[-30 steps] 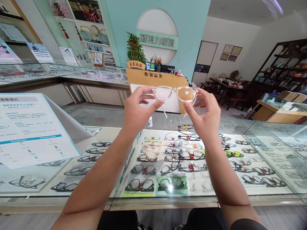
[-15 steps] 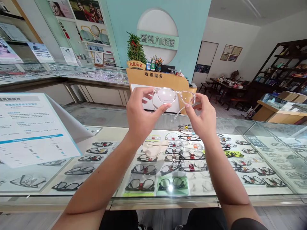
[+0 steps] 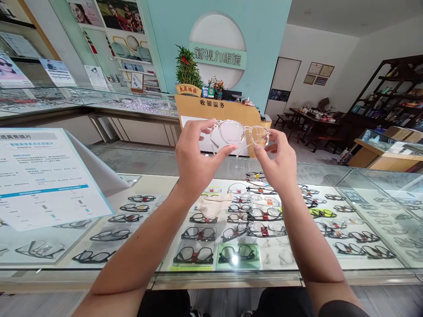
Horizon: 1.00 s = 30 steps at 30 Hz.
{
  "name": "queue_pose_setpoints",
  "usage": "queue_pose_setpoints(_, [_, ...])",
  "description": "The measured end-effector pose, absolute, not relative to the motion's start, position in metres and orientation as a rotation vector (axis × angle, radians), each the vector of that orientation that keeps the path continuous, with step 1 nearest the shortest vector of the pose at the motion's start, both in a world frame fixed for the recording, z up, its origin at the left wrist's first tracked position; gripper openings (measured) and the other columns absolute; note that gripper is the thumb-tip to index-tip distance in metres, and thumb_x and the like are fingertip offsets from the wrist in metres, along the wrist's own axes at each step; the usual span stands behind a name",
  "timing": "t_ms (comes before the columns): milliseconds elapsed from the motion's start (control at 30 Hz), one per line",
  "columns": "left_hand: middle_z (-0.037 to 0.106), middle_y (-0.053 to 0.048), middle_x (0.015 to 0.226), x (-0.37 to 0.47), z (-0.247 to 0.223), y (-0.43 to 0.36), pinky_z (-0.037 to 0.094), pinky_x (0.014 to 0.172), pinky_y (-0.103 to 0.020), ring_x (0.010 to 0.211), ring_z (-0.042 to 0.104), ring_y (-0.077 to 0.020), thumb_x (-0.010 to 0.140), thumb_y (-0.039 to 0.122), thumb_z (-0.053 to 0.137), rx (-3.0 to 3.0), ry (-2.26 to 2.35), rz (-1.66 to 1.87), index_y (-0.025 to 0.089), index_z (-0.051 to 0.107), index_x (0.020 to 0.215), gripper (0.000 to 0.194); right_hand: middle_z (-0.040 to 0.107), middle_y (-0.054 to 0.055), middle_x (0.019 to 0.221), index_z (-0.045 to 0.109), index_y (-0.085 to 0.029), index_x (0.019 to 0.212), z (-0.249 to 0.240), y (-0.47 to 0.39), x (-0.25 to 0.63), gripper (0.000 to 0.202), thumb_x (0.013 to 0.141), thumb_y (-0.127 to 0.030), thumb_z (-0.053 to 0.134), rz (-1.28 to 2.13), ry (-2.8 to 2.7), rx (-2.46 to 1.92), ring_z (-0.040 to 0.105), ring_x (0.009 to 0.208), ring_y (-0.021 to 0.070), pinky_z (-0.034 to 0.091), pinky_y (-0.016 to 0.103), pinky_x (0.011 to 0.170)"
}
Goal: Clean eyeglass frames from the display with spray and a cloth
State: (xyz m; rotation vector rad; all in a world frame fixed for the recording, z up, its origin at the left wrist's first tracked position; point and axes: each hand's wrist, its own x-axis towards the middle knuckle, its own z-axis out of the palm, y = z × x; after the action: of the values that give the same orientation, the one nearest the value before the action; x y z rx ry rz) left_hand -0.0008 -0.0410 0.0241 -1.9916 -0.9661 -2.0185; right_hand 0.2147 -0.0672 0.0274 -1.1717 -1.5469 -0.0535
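Observation:
A pair of clear-framed eyeglasses (image 3: 247, 128) is held up in front of me, above the glass counter. My left hand (image 3: 198, 149) pinches its left end between thumb and fingers. On the other end, my right hand (image 3: 278, 160) grips the frame the same way, thumb below the lens. The temples hang open behind the front. Beneath my hands, a beige cloth (image 3: 214, 205) lies crumpled on the counter, among rows of eyeglasses such as the black pair (image 3: 193, 254) at the front.
A folded white-and-blue leaflet stand (image 3: 49, 176) occupies the counter's left side. Beyond the glass display counter (image 3: 158, 164) stands a wooden cashier desk (image 3: 231, 108) with a potted plant (image 3: 187, 68). More display cases line the left, and a dark shelf (image 3: 386, 88) is at the right.
The eyeglasses have tilted slightly, so their lens glare has faded and the temples show at a different angle. Both hands keep their grip in nearly the same place.

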Motion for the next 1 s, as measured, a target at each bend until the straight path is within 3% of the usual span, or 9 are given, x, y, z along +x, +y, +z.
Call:
queue_pose_setpoints(267, [0.071, -0.009, 0.148, -0.016, 0.020, -0.011, 0.062, 0.102, -0.048, 0.138, 0.070, -0.0335, 0.083, 0.055, 0.093, -2.149, -0.877, -2.130, 0.036, 0.061, 0.141, 0.069, 0.067, 0.016, 0.151, 0.050, -0.031, 0.151, 0.021, -0.065, 0.204, 0.063, 0.095, -0.047, 0.073, -0.252, -1.490, -1.033, 0.076, 0.094, 0.0274, 0.062, 0.051, 0.087])
queue_pose_setpoints(500, [0.062, -0.014, 0.163, -0.025, 0.009, 0.023, 0.065, 0.097, -0.045, 0.149, 0.064, -0.0365, 0.082, 0.076, 0.083, -2.317, -0.911, -2.232, 0.039, 0.053, 0.144, 0.078, 0.061, 0.016, 0.155, 0.045, -0.037, 0.160, 0.012, -0.063, 0.195, 0.060, 0.105, -0.050, 0.064, -0.309, -1.522, -0.968, 0.075, 0.102, 0.0316, 0.062, 0.058, 0.098])
queue_pose_setpoints(667, [0.060, -0.016, 0.165, -0.017, 0.004, 0.024, 0.064, 0.096, -0.039, 0.150, 0.063, -0.0352, 0.084, 0.084, 0.076, -2.311, -0.923, -2.238, 0.037, 0.052, 0.147, 0.083, 0.063, 0.016, 0.155, 0.044, -0.036, 0.160, 0.013, -0.064, 0.197, 0.060, 0.104, -0.048, 0.064, -0.314, -1.511, -1.007, 0.075, 0.099, 0.0303, 0.065, 0.058, 0.096])
queue_pose_setpoints(1000, [0.063, -0.015, 0.161, 0.009, -0.011, 0.000, 0.062, 0.098, -0.048, 0.152, 0.059, -0.0349, 0.092, 0.065, 0.081, -1.929, -0.902, -2.145, 0.034, 0.053, 0.152, 0.073, 0.057, 0.017, 0.166, 0.034, -0.033, 0.165, 0.010, -0.052, 0.204, 0.072, 0.100, -0.043, 0.065, -0.092, -1.523, -0.989, 0.078, 0.101, 0.0261, 0.066, 0.047, 0.086])
